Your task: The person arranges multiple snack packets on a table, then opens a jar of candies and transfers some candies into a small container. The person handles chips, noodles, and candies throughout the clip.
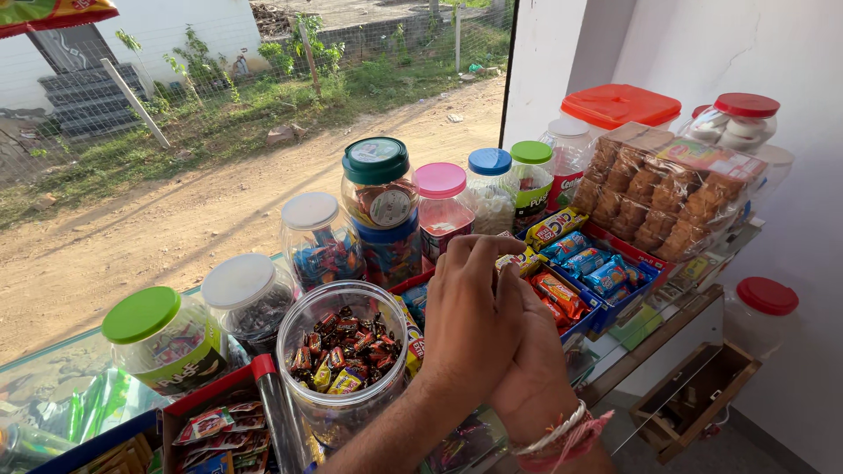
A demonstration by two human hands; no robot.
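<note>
Both hands meet over the middle of the worktop. The left hand (pixel 470 320) lies on top, knuckles up, its fingers (pixel 492 250) curled and pinched together over a small yellow wrapped sweet (pixel 516 261); whether they actually grip it cannot be told. The right hand (pixel 531 355) sits beneath and behind, mostly hidden, its grasp unreadable, with a pink and white thread band (pixel 562 434) at the wrist. Just left stands an open clear plastic jar (pixel 342 360) full of dark wrapped candies. Beyond are lidded jars, a green-lidded jar (pixel 162 342) and a pink-lidded jar (pixel 442 209) among them, and a blue tray of snack packets (pixel 606 312). The glass worktop (pixel 53 369) faces a dirt road (pixel 132 237) and a wire fence (pixel 378 44).
</note>
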